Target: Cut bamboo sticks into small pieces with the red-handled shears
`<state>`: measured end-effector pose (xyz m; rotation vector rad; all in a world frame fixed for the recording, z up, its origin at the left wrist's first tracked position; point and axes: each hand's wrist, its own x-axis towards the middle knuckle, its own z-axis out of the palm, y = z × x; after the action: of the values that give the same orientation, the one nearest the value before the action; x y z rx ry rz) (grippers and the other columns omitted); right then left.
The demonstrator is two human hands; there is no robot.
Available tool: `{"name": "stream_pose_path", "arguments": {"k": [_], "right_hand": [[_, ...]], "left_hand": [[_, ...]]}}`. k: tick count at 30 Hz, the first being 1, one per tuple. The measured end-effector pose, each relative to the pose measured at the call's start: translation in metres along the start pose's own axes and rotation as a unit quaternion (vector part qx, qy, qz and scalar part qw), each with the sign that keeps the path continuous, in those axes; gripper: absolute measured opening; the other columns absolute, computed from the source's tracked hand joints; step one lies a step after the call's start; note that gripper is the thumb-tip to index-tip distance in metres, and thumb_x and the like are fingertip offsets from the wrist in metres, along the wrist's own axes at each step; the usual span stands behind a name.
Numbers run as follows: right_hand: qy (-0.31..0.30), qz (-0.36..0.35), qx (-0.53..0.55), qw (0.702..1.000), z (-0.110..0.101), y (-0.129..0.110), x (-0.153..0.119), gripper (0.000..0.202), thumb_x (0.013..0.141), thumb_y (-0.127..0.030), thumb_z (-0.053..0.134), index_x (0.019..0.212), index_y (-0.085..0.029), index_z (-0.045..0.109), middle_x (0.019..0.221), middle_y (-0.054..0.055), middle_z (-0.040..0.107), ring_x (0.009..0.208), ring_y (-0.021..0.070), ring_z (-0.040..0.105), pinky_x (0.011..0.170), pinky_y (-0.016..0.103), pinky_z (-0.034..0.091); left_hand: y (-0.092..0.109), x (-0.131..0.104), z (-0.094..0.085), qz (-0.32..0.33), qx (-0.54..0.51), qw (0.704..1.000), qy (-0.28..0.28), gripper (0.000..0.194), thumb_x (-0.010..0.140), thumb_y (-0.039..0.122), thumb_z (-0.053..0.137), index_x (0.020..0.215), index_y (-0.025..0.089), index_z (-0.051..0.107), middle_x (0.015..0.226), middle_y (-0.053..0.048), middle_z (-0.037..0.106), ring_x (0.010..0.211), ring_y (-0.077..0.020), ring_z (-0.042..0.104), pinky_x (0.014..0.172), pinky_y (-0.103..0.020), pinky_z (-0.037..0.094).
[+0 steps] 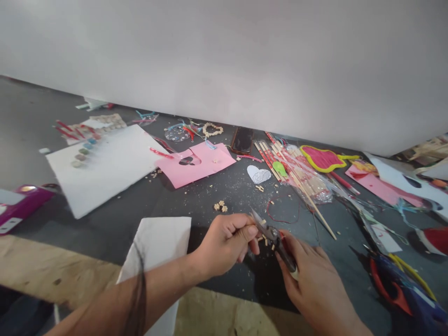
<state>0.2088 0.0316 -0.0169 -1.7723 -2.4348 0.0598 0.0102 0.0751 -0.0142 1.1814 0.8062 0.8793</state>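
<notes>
Over a dark tabletop [115,226], my right hand [311,275] grips pruning shears [276,237] that, slipping, could nick my pinched left hand [226,242], contents unclear.

Dark phone [242,139] near pale wall [224,60], large white board [115,172], yellow-edged pink shape [322,158], purple object [33,205] at left edge

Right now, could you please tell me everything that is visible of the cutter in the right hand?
The cutter looks metallic at its front, with grey, pointed blades and a dark handle that has a pale end. The right hand grips the handle, holding it at a slant over the dark table, tip pointing forward and left, close to the left hand. Contact there is unclear.
</notes>
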Motion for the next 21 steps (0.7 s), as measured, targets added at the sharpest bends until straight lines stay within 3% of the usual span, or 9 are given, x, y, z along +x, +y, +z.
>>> {"name": "stream_pose_path", "arguments": {"k": [14,21], "right_hand": [[-0.053,0.011,0.051,0.997,-0.0073,0.0008,0.0001,0.032,0.087,-0.031,0.040,0.114,-0.017,0.049,0.092,0.007,0.069,0.078,0.0209,0.063,0.069,0.035,0.042],[-0.011,0.056,-0.023,0.998,-0.0015,0.0058,0.0052,0.040,0.085,-0.028,0.042,0.124,-0.019,0.041,0.101,0.010,0.064,0.090,0.0242,0.059,0.070,0.037,0.038]], "left_hand": [[0.0005,0.0032,-0.0007,0.028,0.029,0.999,-0.007,0.035,0.084,0.044,0.047,0.072,0.012,0.054,0.058,-0.002,0.058,0.036,-0.0033,0.040,0.037,-0.016,0.031],[-0.0027,0.0093,-0.0032,0.017,0.051,0.999,0.004,0.028,0.086,0.035,0.046,0.071,0.013,0.052,0.066,-0.003,0.062,0.040,-0.0031,0.044,0.041,-0.016,0.035]]}}
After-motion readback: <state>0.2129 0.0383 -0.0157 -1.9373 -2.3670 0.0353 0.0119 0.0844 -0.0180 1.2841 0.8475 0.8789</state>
